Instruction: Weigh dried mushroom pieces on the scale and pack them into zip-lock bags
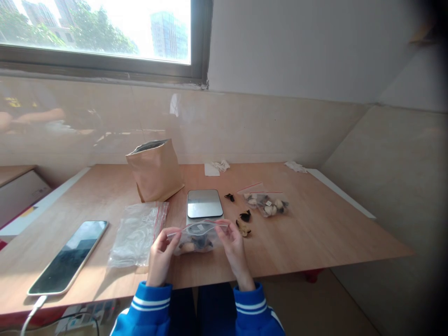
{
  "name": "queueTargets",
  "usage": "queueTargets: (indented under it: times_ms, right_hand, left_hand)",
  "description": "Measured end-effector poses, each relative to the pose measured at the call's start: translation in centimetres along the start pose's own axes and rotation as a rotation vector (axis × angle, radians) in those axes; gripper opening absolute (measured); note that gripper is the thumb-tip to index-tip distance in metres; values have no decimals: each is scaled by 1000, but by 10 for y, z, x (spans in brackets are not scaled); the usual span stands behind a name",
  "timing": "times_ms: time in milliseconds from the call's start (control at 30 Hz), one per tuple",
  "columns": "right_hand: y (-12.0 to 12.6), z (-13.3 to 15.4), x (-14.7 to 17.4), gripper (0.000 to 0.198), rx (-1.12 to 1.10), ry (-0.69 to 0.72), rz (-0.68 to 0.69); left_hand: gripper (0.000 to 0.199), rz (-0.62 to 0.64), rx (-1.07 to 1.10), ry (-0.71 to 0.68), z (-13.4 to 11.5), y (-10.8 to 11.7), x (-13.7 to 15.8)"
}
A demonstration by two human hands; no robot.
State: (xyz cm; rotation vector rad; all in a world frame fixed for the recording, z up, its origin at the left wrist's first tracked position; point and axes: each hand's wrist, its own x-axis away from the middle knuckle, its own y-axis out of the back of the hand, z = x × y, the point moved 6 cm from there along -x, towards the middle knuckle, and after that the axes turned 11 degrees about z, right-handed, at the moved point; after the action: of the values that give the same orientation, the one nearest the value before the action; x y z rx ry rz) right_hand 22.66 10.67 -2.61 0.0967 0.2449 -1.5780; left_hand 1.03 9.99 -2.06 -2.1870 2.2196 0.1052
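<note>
Between my hands hangs a clear zip bag (196, 242) with dark and pale dried pieces inside, perhaps dried fungus. Its mouth gapes a little in the middle. My left hand (164, 249) pinches the left end of the zip edge, and my right hand (233, 245) pinches the right end. Just behind the bag lies a small flat scale (205, 204) with a shiny plate and nothing on it. Loose dark dried pieces lie right of the scale: one (229, 197) near its corner, another (245, 215) nearer, and a paler one (244, 228) beside my right hand.
Two filled zip bags (269, 205) lie to the right. A stack of flat zip bags (136, 235) is left of my left hand. An open brown paper pouch (156, 170) stands behind it. A phone (72, 256) with a cable lies far left; crumpled tissue (221, 165) sits at the back.
</note>
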Motion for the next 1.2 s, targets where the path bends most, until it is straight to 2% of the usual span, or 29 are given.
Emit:
queueTargets:
  times_ms: [233, 433, 567, 700, 800, 1000, 1200]
  right_hand:
    - [5, 1, -2, 25, 105, 36, -65]
    - [10, 2, -1, 27, 189, 60, -108]
    - [6, -4, -1, 30, 88, -15, -73]
    - [-7, -7, -1, 35, -127, -54, 66]
    - [-14, -4, -1, 35, -149, -45, 136]
    - [-11, 0, -1, 25, -29, -6, 76]
    - [-4, -2, 0, 18, -43, -21, 37]
  left_hand:
    - [32, -30, -65, -34, 1, 1, 1]
    - [32, -112, -105, -57, 0, 1, 2]
    - [31, -68, -9, -52, -4, -4, 1]
    - [32, -16, 10, -33, -3, -6, 1]
    - [31, -14, -24, -47, 2, -5, 0]
    - [29, -71, -65, -87, 6, -1, -1]
    - [24, -74, -70, -140, 2, -6, 1]
